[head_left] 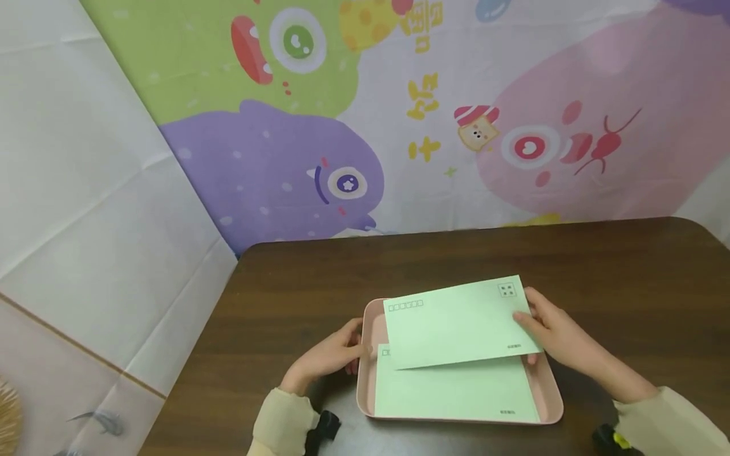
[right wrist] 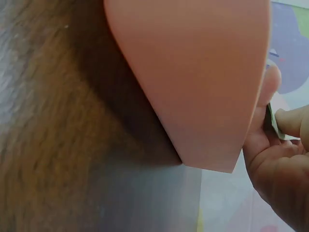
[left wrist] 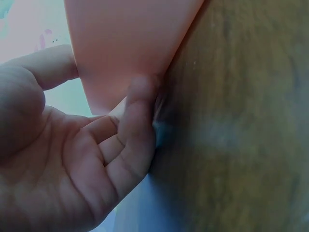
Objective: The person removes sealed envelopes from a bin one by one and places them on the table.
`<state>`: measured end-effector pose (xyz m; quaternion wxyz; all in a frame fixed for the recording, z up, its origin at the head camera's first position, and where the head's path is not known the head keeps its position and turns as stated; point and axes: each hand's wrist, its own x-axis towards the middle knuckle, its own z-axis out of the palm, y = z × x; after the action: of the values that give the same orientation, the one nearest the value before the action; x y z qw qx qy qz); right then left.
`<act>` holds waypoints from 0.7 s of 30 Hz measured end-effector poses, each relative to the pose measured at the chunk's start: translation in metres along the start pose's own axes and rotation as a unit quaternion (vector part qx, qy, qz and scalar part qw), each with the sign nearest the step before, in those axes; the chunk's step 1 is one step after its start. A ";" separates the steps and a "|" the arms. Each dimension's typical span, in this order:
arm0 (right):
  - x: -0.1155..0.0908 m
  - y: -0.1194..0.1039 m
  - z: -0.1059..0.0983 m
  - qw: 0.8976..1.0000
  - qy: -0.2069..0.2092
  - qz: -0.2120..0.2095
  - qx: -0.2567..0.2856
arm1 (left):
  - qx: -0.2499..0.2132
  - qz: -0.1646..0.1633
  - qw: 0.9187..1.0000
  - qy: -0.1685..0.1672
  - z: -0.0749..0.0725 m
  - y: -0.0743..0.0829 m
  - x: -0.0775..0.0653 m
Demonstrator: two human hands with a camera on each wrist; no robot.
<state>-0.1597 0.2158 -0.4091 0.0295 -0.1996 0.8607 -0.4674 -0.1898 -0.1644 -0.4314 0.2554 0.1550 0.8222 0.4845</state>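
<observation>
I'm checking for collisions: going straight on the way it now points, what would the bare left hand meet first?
The left hand would meet the wall of the pink, round-cornered rectangular tray, which it touches; beyond, probably the lower pale green paper envelope lying inside.

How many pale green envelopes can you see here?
2 in view. The upper envelope is in the person's right grip, over the tray; the lower envelope lies in the tray, partly covered by it. More could be hidden underneath.
</observation>
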 end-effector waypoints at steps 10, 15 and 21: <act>0.015 0.009 -0.007 0.988 -0.009 0.018 0.150 | -0.045 -0.006 0.999 -0.008 0.002 0.003 -0.005; 0.032 0.009 -0.013 0.980 0.001 0.056 0.193 | -0.042 -0.005 0.999 -0.012 0.001 0.002 -0.006; 0.064 0.010 -0.025 0.974 0.002 0.100 0.202 | -0.055 -0.003 0.998 -0.013 0.001 0.001 -0.006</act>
<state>-0.2278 0.2165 -0.3942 0.1140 -0.1016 0.7640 -0.6269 -0.1842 -0.1659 -0.4296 0.2757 0.1450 0.7910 0.5265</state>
